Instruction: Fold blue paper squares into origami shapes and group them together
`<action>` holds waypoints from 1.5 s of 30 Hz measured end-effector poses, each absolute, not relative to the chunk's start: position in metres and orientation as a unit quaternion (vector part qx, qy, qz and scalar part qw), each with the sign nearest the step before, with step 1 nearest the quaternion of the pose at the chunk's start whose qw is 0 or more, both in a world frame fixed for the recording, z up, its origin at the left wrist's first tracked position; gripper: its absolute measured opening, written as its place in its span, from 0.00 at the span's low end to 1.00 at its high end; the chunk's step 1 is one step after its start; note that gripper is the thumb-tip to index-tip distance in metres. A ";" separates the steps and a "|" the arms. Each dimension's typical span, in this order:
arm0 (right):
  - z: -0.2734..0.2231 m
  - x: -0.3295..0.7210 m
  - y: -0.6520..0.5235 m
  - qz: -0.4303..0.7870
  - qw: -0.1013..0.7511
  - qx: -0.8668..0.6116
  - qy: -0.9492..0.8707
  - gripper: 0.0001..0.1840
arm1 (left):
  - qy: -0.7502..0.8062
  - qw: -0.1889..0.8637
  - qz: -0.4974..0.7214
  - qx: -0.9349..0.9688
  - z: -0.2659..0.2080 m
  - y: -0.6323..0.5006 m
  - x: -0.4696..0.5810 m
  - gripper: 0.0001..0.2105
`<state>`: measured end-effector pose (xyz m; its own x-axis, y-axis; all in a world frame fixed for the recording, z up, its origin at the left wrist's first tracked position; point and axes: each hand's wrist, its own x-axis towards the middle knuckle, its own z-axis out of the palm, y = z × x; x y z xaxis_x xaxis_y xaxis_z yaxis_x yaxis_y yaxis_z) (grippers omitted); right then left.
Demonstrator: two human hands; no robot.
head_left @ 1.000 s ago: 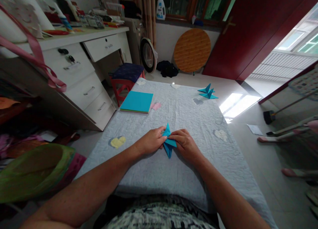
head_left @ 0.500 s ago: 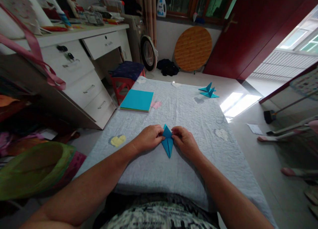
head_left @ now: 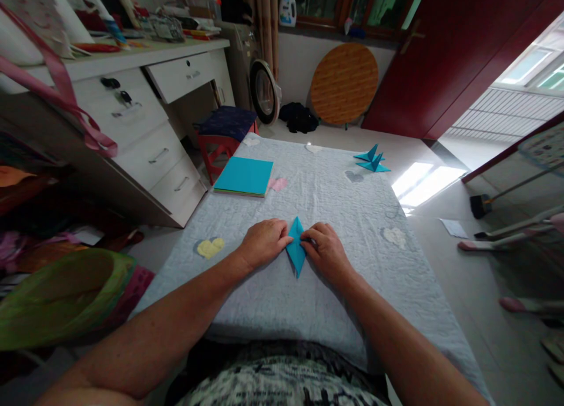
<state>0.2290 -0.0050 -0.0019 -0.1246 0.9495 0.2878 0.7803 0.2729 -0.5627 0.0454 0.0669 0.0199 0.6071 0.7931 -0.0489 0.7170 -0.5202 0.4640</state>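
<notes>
A folded blue origami paper (head_left: 296, 260), shaped like a narrow diamond, lies on the cloth-covered table in front of me, one point away from me and one toward me. My left hand (head_left: 265, 242) pinches its left corner between thumb and fingers. From the other side, my right hand (head_left: 326, 248) has its thumb and fingertips closed on the right edge, reaching over part of the face. The fingertips hide both side corners. Beyond my left hand lies a stack of square paper (head_left: 244, 177) with a blue sheet on top.
Folded blue paper cranes (head_left: 373, 160) stand at the table's far right corner. The pale quilted tablecloth (head_left: 348, 200) carries heart patches. A red stool (head_left: 215, 141) and white drawers (head_left: 154, 153) are at the left, near a green-rimmed basket (head_left: 66, 294).
The diamond paper now shows a lighter, smooth face where a dark centre slit showed before. My right fingers have moved left over its edge.
</notes>
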 end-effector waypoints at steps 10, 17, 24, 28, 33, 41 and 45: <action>0.002 0.228 -0.017 0.088 0.235 -0.576 -0.778 0.11 | 0.347 0.326 0.108 0.873 0.023 0.075 0.039 0.06; 0.007 0.225 -0.024 0.082 0.188 -0.548 -0.811 0.17 | 0.352 0.341 0.106 0.866 0.021 0.077 0.040 0.06; 0.006 0.221 -0.025 0.065 0.149 -0.544 -0.823 0.19 | 0.378 0.340 0.094 0.856 0.023 0.078 0.038 0.05; 0.005 0.221 -0.025 0.062 0.149 -0.547 -0.821 0.19 | 0.393 0.277 0.077 0.873 0.023 0.083 0.032 0.08; 0.005 0.223 -0.024 0.071 0.151 -0.542 -0.824 0.19 | 0.479 0.173 0.076 0.857 0.014 0.086 0.034 0.19; 0.006 0.224 -0.025 0.072 0.143 -0.541 -0.826 0.21 | 0.483 0.152 0.031 0.862 0.005 0.082 0.039 0.37; 0.010 0.226 -0.026 0.076 0.147 -0.538 -0.826 0.17 | 0.470 0.171 0.003 0.866 0.007 0.083 0.037 0.39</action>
